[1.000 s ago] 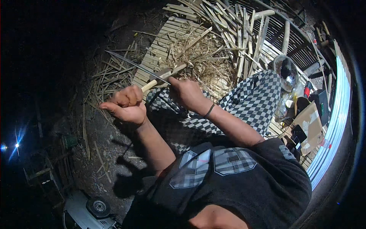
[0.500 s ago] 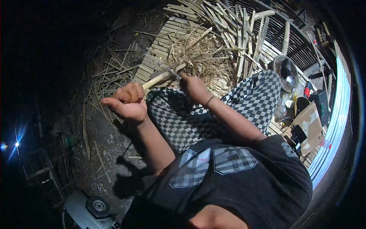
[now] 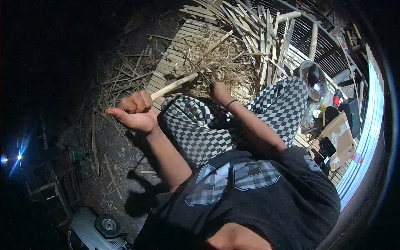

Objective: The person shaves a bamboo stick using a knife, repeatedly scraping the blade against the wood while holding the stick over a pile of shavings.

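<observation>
My left hand (image 3: 137, 111) is closed round the near end of a pale bamboo strip (image 3: 173, 86), its thumb stretched out to the left. The strip slants up and right over the slatted surface. My right hand (image 3: 221, 92) grips a knife (image 3: 201, 73) with a dark, narrow blade. The blade points up and left, close by the strip's far end; whether it touches the strip I cannot tell. Fingers hide most of the knife's handle. Beneath and beyond the blade lies a heap of curly shavings (image 3: 233, 68).
I sit cross-legged on a bamboo slat platform (image 3: 166, 64). Many split strips (image 3: 262, 33) lie at the far right, and more scraps (image 3: 125, 77) litter the ground to the left. On my right are a round metal vessel (image 3: 311, 79), a cardboard piece (image 3: 338, 135) and a black box (image 3: 352, 116).
My right hand has moved a little right and away from me, and the knife blade, earlier across the strip, now angles up and left by its far end. My left hand has shifted slightly left.
</observation>
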Available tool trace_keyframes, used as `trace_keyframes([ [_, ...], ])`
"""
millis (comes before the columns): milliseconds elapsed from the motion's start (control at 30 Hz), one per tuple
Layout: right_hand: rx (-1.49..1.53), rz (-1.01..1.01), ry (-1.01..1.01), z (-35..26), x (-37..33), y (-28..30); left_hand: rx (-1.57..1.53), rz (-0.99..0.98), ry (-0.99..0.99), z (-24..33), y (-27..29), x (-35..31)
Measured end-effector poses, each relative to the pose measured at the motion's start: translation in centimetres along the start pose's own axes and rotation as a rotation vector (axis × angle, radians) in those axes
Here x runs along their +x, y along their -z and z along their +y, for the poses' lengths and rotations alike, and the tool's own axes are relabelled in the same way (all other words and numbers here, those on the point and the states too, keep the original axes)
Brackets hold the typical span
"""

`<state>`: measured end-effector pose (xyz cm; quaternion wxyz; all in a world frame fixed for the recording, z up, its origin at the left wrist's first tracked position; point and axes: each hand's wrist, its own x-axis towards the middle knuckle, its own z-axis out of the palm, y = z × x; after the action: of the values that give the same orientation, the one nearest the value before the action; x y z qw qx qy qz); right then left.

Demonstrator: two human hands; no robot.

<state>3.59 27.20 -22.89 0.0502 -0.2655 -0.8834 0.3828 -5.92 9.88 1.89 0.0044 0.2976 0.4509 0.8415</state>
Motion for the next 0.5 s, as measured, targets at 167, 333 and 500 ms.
trace_keyframes([
  [167, 0.009, -0.014, 0.064, -5.7, -1.5, 2.1, 0.011, 0.034, -0.017, 1.1, 1.3, -0.5],
  [333, -0.051, 0.049, 0.069, -0.8, -0.8, -0.2, 0.008, -0.021, 0.007, 0.4, -0.3, -0.2],
  [500, -0.064, 0.023, -0.008, 0.6, 0.6, -0.7, -0.016, 0.006, -0.005, 0.4, 0.4, -0.4],
])
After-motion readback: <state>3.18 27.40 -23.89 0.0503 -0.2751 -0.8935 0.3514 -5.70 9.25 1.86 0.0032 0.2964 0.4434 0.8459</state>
